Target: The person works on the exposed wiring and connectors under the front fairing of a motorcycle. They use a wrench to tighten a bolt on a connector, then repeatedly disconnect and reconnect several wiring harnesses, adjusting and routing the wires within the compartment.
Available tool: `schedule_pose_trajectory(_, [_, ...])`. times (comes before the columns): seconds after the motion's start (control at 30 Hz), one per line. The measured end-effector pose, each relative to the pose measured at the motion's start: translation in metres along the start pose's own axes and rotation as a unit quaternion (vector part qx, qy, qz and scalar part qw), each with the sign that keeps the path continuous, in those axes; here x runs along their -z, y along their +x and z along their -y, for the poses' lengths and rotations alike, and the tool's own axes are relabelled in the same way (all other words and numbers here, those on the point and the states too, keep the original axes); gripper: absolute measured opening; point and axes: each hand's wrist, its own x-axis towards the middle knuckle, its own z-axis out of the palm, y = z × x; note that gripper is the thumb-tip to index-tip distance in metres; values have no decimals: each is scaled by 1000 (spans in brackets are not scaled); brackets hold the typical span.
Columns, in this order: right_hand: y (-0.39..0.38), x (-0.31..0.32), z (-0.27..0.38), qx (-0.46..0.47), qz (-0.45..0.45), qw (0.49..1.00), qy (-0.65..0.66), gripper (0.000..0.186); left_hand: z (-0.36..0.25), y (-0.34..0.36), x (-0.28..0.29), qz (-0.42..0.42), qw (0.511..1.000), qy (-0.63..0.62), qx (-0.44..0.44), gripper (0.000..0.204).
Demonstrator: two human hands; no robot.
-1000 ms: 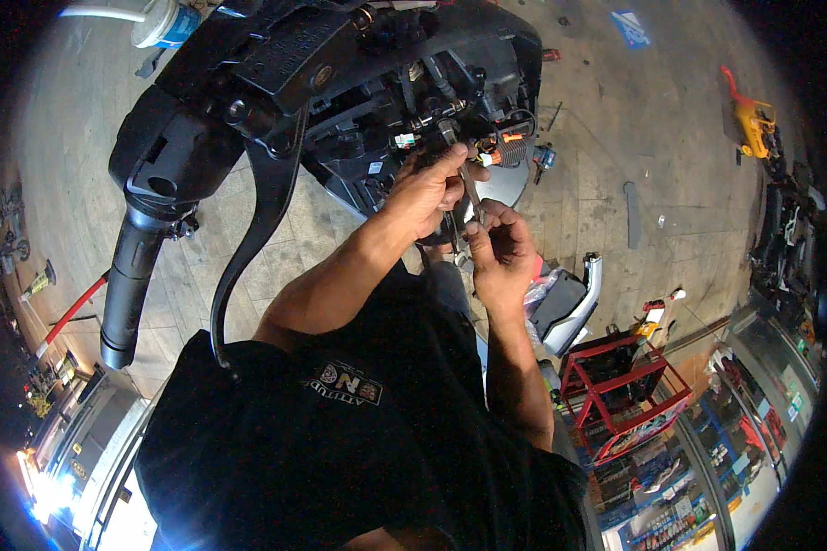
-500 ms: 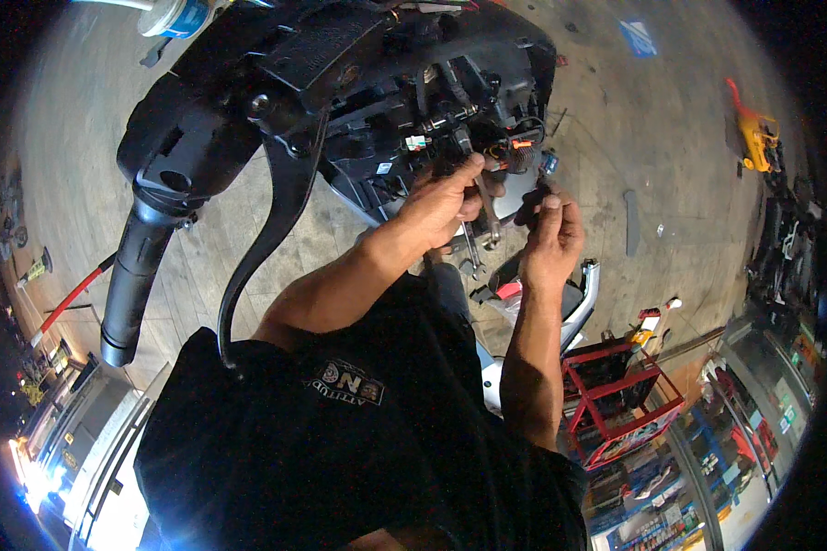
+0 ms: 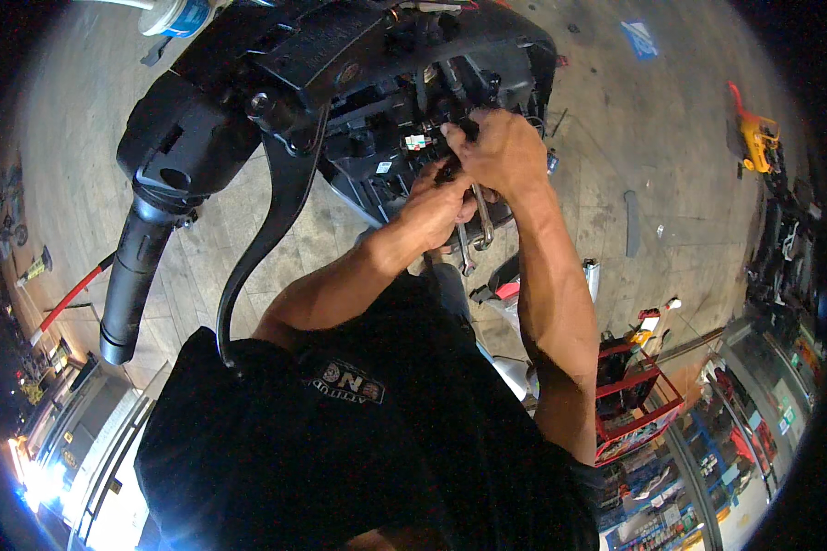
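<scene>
The opened front of a scooter [image 3: 524,78], a black plastic housing with wires and fittings, lies under my hands. My left hand [image 3: 424,209] is closed around two metal wrenches, and their ends hang down below the fingers; one wrench [image 3: 481,209] is nearer my right arm, the other wrench [image 3: 465,248] beside it. My right hand [image 3: 504,154] reaches across just above the left, fingers curled in against the exposed parts; whatever is between its fingertips is hidden. A small white connector [image 3: 417,142] sits left of the fingertips.
At the left a black handlebar grip [image 3: 136,285] and curved brake lever [image 3: 280,207] jut toward me. A red tool cart [image 3: 639,404] stands at the lower right. A yellow tool [image 3: 756,142] and a grey strip [image 3: 631,223] lie on the floor at right.
My right hand has moved left and up, from beside the housing to over the exposed parts next to my left hand. The wrench ends have shifted slightly; my left hand stays nearly in place.
</scene>
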Motion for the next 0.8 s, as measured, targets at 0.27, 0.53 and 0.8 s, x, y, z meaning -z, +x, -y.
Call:
schedule_pose_trajectory(0.27, [-21, -7, -27, -27, 26, 983, 182, 25, -4, -31, -27, -5, 999, 40, -1, 11])
schedule_pose_trajectory(0.53, [-78, -35, -57, -119, -52, 761, 635, 22, 27, -42, -13, 74, 965, 252, 5, 15])
schedule_pose_trajectory(0.8, [-168, -79, -105, -184, -68, 567, 800, 21, 73, -50, -31, 102, 971, 208, 62, 18])
